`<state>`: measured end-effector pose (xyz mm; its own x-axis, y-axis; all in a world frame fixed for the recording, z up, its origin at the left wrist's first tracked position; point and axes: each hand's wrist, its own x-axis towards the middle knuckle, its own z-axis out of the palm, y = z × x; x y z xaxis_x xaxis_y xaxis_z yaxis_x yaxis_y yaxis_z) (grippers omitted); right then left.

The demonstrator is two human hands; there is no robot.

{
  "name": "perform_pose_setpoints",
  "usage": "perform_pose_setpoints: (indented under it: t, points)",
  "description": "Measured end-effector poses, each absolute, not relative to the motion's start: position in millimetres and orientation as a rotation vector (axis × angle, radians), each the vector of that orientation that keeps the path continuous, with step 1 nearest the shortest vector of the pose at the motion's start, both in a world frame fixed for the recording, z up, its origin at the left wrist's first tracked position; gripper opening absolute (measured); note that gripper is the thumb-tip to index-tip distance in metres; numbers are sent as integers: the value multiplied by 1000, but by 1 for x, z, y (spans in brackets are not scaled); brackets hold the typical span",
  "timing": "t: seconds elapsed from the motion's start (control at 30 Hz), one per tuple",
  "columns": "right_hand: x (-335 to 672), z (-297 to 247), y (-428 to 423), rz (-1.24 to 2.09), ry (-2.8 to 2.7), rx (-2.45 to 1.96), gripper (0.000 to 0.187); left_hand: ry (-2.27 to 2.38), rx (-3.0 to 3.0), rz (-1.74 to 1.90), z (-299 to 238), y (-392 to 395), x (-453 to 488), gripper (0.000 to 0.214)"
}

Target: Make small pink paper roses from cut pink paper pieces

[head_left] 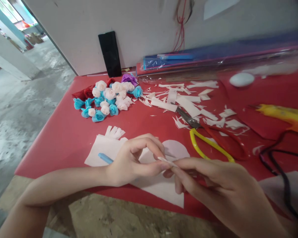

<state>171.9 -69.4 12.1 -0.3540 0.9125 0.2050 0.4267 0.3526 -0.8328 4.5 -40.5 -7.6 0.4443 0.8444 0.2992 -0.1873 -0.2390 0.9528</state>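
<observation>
Working over a red table point(52, 145), a person point(72, 180) brings the left hand point(135, 160) and right hand point(218, 185) together at the fingertips above white paper point(167, 193). Blue, red, purple and pale pink flowers point(109, 94) (some curled tight as rosebuds) cluster beyond the left hand, while scissors point(195, 124) with yellow and red handles lie beyond the right, blades among paper scraps point(188, 105). A blue stick point(105, 158) rests on the paper by the left hand. Pinched between both hands' fingertips is a thin white piece point(168, 162).
</observation>
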Motion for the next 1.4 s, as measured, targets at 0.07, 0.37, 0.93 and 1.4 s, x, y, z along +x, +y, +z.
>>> perform_pose_setpoints:
  t: [0.07,0.37,0.93,1.4]
  points:
    - [172,14,-69,938,-1901,-1165,30,599,1529,1090,-8,-39,4,9]
    - [173,10,-70,1038,-1799,-1212,24,682,1597,1127,-5,-41,3,9]
    - [168,14,-66,895,-1864,-1237,11,758,1489,1053,-3,-44,4,7]
    - [173,5,-77,554,-2087,-1150,21,615,1937,1166,-5,-40,4,10]
